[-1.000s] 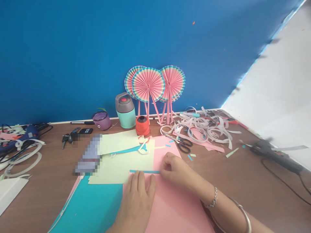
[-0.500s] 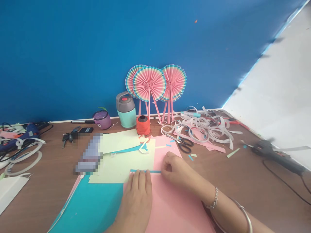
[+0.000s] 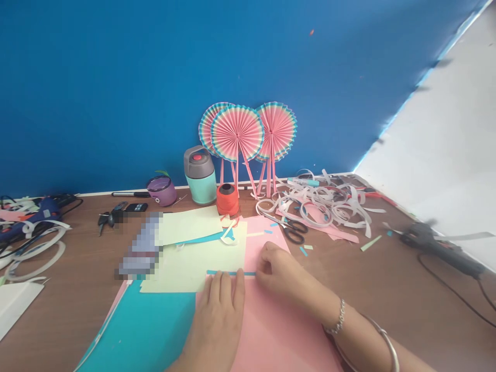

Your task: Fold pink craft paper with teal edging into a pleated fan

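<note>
My left hand [image 3: 220, 320] lies flat on a pink paper sheet [image 3: 271, 330], fingers together and stretched, their tips touching a thin blue paper strip [image 3: 228, 273] along the sheet's top edge. My right hand [image 3: 279, 271] is curled, pinching the right end of that strip. A pale yellow sheet [image 3: 189, 263] lies just beyond the strip, and a teal sheet [image 3: 143, 330] lies to the left of my left hand.
Scissors [image 3: 290, 230] and a heap of white paper curls [image 3: 325, 204] lie at the back right. Pink paper fans [image 3: 248, 137] lean on the blue wall beside a mint flask [image 3: 199, 175] and an orange spool [image 3: 227, 199]. Glue guns rest at the far left [image 3: 27, 219] and the far right [image 3: 437, 245].
My left forefinger has spread slightly rightward along the blue strip. My right hand has stayed at the strip's end.
</note>
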Motion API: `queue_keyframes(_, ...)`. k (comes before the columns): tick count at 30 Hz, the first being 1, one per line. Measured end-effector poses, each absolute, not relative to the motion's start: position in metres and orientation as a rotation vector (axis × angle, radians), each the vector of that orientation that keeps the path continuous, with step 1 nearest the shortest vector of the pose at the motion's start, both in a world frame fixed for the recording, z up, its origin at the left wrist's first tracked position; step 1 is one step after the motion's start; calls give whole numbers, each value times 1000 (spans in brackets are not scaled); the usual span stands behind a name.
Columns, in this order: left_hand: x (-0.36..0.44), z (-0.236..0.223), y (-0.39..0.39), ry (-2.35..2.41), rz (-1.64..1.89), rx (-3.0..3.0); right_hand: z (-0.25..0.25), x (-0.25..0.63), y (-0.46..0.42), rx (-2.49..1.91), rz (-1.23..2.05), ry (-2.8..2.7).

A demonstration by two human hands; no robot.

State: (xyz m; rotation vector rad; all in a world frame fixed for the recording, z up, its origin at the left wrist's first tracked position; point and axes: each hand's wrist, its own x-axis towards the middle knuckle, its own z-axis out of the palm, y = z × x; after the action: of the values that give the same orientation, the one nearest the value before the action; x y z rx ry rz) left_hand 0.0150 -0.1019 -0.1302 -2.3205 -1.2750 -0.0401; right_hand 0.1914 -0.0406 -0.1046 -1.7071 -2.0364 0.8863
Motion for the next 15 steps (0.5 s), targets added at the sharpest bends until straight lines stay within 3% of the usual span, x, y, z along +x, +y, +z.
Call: queue_keyframes(15,14,-134,-101,-1323,-31,-2352,-95,199,-37,-1825,710,-2151)
